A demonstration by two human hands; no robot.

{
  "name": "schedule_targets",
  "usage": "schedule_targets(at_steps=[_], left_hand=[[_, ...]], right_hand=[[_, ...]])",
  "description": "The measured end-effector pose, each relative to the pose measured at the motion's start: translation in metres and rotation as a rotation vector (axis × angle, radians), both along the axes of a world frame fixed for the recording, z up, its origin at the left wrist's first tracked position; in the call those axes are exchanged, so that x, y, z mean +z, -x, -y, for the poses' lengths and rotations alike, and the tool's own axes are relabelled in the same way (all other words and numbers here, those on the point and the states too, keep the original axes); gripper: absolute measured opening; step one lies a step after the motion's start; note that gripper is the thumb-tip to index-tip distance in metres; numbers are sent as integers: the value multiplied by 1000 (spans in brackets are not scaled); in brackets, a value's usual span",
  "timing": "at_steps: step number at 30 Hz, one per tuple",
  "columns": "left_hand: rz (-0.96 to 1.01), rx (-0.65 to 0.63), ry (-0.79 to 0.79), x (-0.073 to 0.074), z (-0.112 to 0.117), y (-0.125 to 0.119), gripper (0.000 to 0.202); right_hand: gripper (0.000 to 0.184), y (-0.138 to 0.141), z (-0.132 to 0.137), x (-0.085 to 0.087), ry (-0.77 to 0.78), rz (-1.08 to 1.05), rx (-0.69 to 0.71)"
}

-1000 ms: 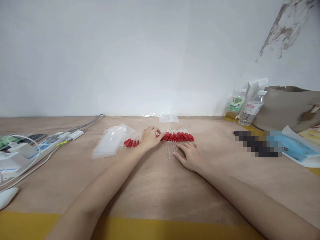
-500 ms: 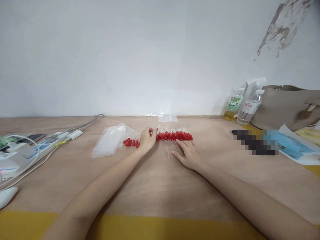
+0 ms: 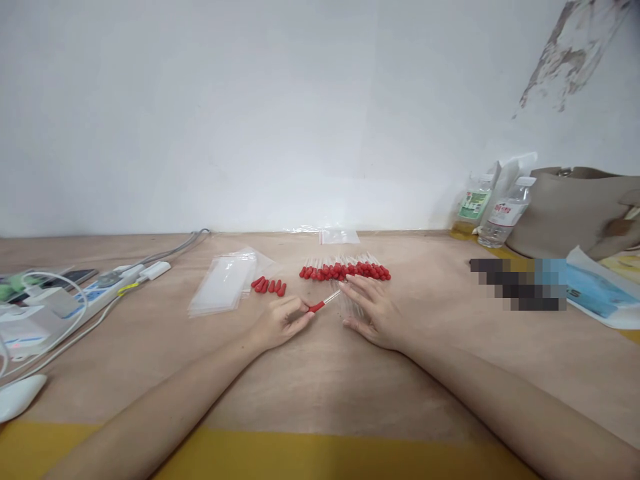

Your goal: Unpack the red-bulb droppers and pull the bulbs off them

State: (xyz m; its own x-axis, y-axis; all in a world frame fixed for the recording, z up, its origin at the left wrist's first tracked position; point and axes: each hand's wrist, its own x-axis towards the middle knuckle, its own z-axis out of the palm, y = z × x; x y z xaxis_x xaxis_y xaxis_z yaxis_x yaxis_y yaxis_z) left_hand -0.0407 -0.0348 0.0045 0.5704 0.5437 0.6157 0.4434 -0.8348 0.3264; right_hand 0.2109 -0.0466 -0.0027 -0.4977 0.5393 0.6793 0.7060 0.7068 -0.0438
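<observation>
Has a white power strip (image 3: 95, 293) with plugs and cables at the far left of the brown table (image 3: 320, 400), followed by a stack of clear plastic bags (image 3: 215, 283) and a small cluster of loose red bulbs (image 3: 269, 287). Slants the left arm in from the lower left, low along the table, toward the middle. Turns the left hand (image 3: 283, 323) inward, just on the near side of the cluster, with the back upward and the fingers curled. Pinches the red end of 1 dropper (image 3: 317, 307) narrowly between thumb and fingers. Aims its clear tube up and right, tilted, toward the right fingers; cannot tell whether touching. Faces, just beyond the hands, a row of red-bulbed droppers (image 3: 320, 271), laid with bulbs nearer and tubes toward the wall. Slants the right arm in from the lower right, with the forearm low. Lays the right hand (image 3: 377, 310) palm down over some clear tubes (image 3: 345, 303), with a wide gap between thumb and fingers and with fingertips at the near edge of the row. Cannot tell how firmly pressed. Has 2 bottles (image 3: 507, 212) and a grey-brown bag (image 3: 575, 213) well apart at the far right.
</observation>
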Motion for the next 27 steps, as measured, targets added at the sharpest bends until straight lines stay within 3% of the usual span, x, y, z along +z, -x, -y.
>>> schedule_targets(at_steps=[5,13,18,22,27], left_hand=[[-115,-55,-21,-3,0,-1,15],[-110,-72,-95,-3,0,-8,11],[-170,55,-130,5,2,-21,28],[-219,31,-163,6,3,-28,17],[-233,35,-183,5,3,-29,17]], right_hand=[[36,4,-1,0,-47,-17,-32],[22,11,-2,-5,8,11,115],[19,14,-4,-10,-34,-37,160],[20,19,-2,-10,-39,-70,159],[26,25,-2,-11,5,-74,113]])
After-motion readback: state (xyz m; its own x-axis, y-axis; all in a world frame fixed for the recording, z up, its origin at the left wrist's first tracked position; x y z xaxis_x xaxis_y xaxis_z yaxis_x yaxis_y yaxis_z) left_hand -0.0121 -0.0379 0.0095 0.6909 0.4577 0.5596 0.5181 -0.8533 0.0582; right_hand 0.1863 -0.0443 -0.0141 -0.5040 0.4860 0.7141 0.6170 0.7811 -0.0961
